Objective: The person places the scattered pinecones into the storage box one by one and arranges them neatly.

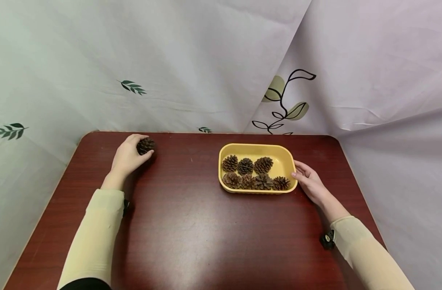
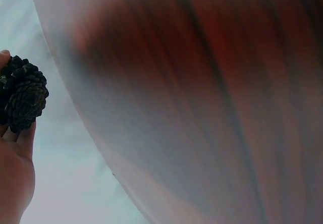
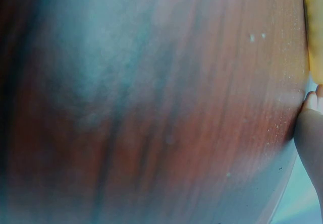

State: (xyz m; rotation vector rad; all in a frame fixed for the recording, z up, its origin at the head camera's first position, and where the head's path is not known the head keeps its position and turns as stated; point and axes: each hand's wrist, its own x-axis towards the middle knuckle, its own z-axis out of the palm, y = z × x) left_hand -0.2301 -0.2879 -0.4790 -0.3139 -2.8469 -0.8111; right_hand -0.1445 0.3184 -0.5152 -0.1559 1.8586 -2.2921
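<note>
At the table's back left, my left hand grips a dark brown pine cone between thumb and fingers. The left wrist view shows that pine cone at its left edge, held in the left hand. Right of the table's middle stands a yellow rectangular tub with several pine cones in it, some along the front side and others behind them. My right hand holds the tub's right end, thumb at the rim and fingers against the outer wall. Only part of the tub shows in the right wrist view.
Everything rests on a glossy reddish-brown table with rounded back corners. A pale curtain with leaf prints hangs behind it and down both sides. The tub's back right part shows bare yellow floor.
</note>
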